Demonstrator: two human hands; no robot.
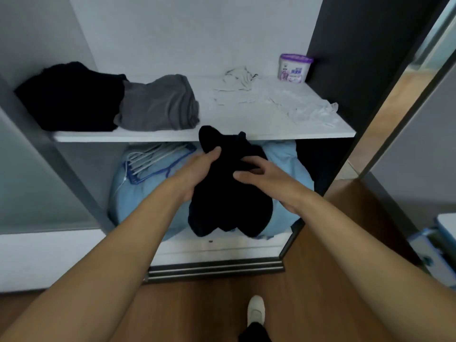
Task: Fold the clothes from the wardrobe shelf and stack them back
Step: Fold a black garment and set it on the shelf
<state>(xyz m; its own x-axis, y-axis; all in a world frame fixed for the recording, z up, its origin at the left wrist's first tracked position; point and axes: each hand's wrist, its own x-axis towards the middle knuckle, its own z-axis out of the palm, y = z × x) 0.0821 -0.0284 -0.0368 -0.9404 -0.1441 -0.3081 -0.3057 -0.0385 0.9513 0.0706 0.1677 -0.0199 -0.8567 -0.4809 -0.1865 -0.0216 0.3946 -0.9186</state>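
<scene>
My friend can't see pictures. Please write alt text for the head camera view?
A left hand and right hand hold a black garment before a wardrobe shelf bearing a black pile, a folded grey garment, crumpled white clothes and a purple-lidded tub.

A purple-lidded tub point(294, 67) is standing at the back right; white hangers point(158, 154) are lying on a light-blue bundle point(138, 201) below.

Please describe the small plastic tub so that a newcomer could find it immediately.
Find the white wardrobe shelf. At its back right corner, by the dark side wall, stands the small tub. It is the only hard container there, white with a purple lid, unlike the crumpled white garment nearby.
</scene>
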